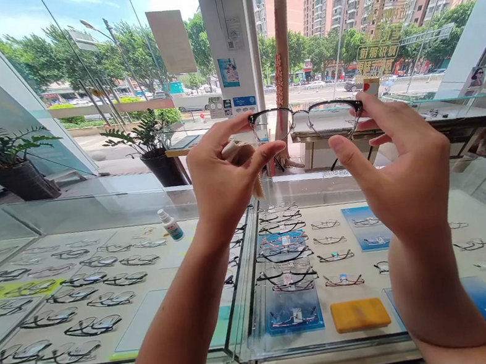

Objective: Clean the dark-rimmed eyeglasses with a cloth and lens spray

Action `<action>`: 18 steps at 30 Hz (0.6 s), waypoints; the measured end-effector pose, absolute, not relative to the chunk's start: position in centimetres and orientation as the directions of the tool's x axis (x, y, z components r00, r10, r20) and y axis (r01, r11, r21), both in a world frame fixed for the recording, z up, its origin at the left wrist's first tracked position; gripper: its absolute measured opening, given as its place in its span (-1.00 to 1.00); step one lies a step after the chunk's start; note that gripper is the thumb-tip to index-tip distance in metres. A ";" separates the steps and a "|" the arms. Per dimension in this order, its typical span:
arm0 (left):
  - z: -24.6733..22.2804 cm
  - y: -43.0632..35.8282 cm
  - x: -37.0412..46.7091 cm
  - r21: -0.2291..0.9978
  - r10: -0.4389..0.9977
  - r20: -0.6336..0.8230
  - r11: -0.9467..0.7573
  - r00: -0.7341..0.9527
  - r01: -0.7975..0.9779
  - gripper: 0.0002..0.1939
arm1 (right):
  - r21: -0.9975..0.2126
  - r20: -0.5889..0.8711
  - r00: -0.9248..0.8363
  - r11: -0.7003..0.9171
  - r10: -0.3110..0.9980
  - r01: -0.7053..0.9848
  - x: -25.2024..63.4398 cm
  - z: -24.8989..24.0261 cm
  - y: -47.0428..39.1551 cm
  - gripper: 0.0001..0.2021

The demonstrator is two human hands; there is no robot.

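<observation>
A pair of eyeglasses [299, 111] with a dark upper rim is held up level in front of me, above the glass counter. My left hand [227, 166] grips its left end with the fingers, the thumb stretched below the lens. A beige cloth [245, 155] is tucked in the curled fingers of that same hand and hangs down beneath them. At the other end, my right hand [401, 160] pinches the frame's right corner by the hinge, its thumb under the right lens. The temples point away from me and are only partly visible.
Beneath my arms, a glass display counter [245, 332] holds rows of eyeglasses [94, 324]. A small white bottle [170, 225] stands on the left side. An orange-yellow case [360, 314] lies front right. Beyond are potted plants [16, 162], a wooden post [280, 50] and large windows.
</observation>
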State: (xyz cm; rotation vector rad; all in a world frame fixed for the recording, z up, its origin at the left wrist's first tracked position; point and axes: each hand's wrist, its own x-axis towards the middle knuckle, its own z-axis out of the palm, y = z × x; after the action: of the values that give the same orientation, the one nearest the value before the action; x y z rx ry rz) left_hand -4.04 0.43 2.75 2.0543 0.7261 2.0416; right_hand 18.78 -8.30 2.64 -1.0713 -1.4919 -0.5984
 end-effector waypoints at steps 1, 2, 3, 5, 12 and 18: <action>2.7 0.4 -4.1 0.429 0.432 0.901 -0.873 -0.044 0.233 -0.45 | -0.193 0.955 0.061 0.454 0.290 0.870 18.8 2.6 -8.3 -0.45; 2.7 0.4 -4.1 0.418 0.421 0.906 -0.875 -0.042 0.242 -0.45 | -0.193 0.954 0.059 0.454 0.292 0.870 18.8 2.6 -8.3 -0.45; 2.7 0.3 -4.2 0.404 0.407 0.912 -0.878 -0.042 0.256 -0.45 | -0.195 0.954 0.060 0.455 0.295 0.869 18.8 2.6 -8.3 -0.45; 2.7 0.2 -4.3 0.364 0.369 0.929 -0.885 -0.039 0.292 -0.47 | -0.205 0.951 0.065 0.459 0.302 0.865 18.8 2.6 -8.2 -0.45; 2.8 -0.3 -4.6 0.233 0.243 0.970 -0.896 -0.020 0.378 -0.48 | -0.248 0.934 0.079 0.471 0.350 0.846 18.7 2.4 -8.2 -0.43; 2.8 -0.3 -4.6 0.170 0.174 0.984 -0.888 -0.032 0.428 -0.46 | -0.239 0.934 0.067 0.476 0.350 0.846 18.6 2.4 -8.1 -0.46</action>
State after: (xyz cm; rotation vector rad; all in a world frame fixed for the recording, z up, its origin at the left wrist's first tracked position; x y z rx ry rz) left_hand -4.61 -0.34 2.76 2.3044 0.7285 2.2870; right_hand 18.62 -8.11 2.40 -1.0874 -1.5215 -0.5163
